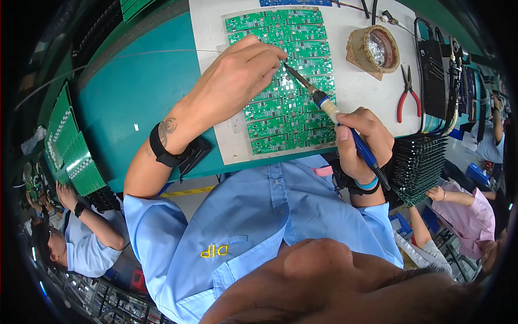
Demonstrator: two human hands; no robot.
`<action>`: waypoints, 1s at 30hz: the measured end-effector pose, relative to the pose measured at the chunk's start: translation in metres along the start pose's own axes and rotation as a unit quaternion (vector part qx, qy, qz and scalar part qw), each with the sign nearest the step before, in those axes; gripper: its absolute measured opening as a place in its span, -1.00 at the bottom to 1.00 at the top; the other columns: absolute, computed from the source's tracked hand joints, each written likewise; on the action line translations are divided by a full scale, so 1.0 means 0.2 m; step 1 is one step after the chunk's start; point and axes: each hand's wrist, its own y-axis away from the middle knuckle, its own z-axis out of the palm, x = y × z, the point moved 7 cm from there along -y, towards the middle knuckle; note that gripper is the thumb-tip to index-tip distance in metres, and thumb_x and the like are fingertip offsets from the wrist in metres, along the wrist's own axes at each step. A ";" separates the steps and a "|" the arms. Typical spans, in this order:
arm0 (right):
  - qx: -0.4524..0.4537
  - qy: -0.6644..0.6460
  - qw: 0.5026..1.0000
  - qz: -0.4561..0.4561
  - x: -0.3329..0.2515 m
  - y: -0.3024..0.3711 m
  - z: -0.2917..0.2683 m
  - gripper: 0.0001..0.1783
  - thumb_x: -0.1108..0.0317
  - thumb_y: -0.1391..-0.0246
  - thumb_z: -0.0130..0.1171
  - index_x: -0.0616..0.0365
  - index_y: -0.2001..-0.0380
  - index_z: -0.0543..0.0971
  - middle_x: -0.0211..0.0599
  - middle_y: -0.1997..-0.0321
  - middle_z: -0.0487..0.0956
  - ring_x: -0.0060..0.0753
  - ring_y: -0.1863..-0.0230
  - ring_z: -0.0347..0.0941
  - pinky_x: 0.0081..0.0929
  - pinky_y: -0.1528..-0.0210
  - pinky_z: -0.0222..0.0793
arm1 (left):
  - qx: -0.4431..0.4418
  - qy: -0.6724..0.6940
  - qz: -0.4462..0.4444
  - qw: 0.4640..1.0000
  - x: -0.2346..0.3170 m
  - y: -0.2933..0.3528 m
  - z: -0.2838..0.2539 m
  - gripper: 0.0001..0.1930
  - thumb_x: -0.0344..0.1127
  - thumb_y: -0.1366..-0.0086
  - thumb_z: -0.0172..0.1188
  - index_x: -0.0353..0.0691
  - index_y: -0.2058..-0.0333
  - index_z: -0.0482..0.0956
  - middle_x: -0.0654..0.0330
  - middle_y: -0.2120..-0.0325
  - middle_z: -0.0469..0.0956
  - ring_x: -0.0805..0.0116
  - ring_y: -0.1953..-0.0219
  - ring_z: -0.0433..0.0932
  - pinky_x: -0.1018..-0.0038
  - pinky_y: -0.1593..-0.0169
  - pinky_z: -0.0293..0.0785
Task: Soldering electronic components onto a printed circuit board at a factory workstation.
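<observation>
A panel of green circuit boards [272, 137] lies in front of me on a white sheet [229, 143]. My right hand [368, 141] is closed around the blue handle of a soldering iron [327, 107], whose dark tip points up and left onto the panel. Over the panel's left half, my left hand [242, 73] has its fingers pinched together close to that tip. A thin solder wire [178, 51] runs in from the left and passes behind this hand. The wire's end at the fingertips is too small to make out.
Right of the panel stand a round brown pot [377, 49] with shiny contents and red-handled pliers [408, 96]. A dark tool stand [434, 81] is beyond them. Stacked boards [420, 167] are at lower right, more boards [73, 143] at left. People [89, 237] work on both sides.
</observation>
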 end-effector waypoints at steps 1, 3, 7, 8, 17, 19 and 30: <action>0.000 0.000 1.000 -0.001 0.00 0.00 0.00 -0.90 0.57 -0.18 0.25 0.40 0.25 0.61 -0.12 0.46 0.59 -0.42 0.53 0.44 -0.53 0.46 0.27 | -0.002 0.001 0.000 1.000 0.00 0.00 0.00 -0.84 -0.56 -0.19 0.34 -0.37 0.26 0.58 0.10 0.13 0.67 0.11 0.14 0.59 0.27 0.03 0.59; 0.000 0.000 1.000 -0.002 0.00 0.00 0.00 -0.90 0.57 -0.18 0.25 0.40 0.25 0.61 -0.13 0.46 0.59 -0.42 0.53 0.44 -0.53 0.47 0.27 | -0.003 0.002 0.000 1.000 0.00 0.00 0.00 -0.84 -0.56 -0.19 0.34 -0.37 0.26 0.58 0.10 0.12 0.67 0.10 0.13 0.59 0.26 0.02 0.59; -0.002 0.006 1.000 -0.003 0.00 -0.01 0.00 -0.90 0.56 -0.18 0.25 0.40 0.25 0.61 -0.13 0.47 0.58 -0.42 0.53 0.44 -0.53 0.47 0.26 | 0.002 0.000 0.001 1.000 0.00 0.00 0.00 -0.84 -0.56 -0.19 0.34 -0.37 0.26 0.58 0.10 0.13 0.67 0.09 0.12 0.59 0.26 0.02 0.59; -0.004 0.009 1.000 -0.001 0.00 -0.01 -0.01 -0.87 0.59 -0.12 0.27 0.37 0.24 0.62 -0.11 0.45 0.61 -0.37 0.52 0.49 -0.51 0.46 0.33 | 0.005 -0.001 0.002 1.000 0.00 0.00 0.01 -0.84 -0.56 -0.19 0.34 -0.37 0.27 0.58 0.09 0.13 0.66 0.09 0.11 0.59 0.26 0.02 0.59; -0.004 0.009 1.000 -0.006 -0.02 -0.01 0.00 -0.89 0.55 -0.18 0.25 0.41 0.26 0.61 -0.13 0.48 0.58 -0.43 0.55 0.42 -0.54 0.49 0.24 | 0.011 -0.004 0.006 1.000 0.00 0.00 0.01 -0.85 -0.56 -0.18 0.34 -0.37 0.27 0.57 0.09 0.13 0.66 0.08 0.10 0.59 0.26 0.00 0.59; -0.005 0.010 1.000 -0.005 -0.02 -0.01 -0.01 -0.89 0.55 -0.18 0.25 0.41 0.26 0.61 -0.13 0.49 0.58 -0.43 0.56 0.42 -0.54 0.50 0.23 | 0.012 -0.004 0.007 1.000 0.00 0.00 0.01 -0.85 -0.56 -0.18 0.34 -0.37 0.27 0.58 0.09 0.13 0.66 0.08 0.09 0.59 0.26 0.00 0.59; -0.009 0.016 1.000 0.010 -0.03 -0.02 -0.02 -0.87 0.52 -0.18 0.27 0.41 0.27 0.61 -0.13 0.49 0.59 -0.45 0.55 0.42 -0.55 0.49 0.22 | 0.008 -0.003 0.007 1.000 0.01 0.00 0.01 -0.84 -0.56 -0.18 0.35 -0.37 0.25 0.60 0.09 0.13 0.66 0.09 0.07 0.60 0.26 -0.01 0.60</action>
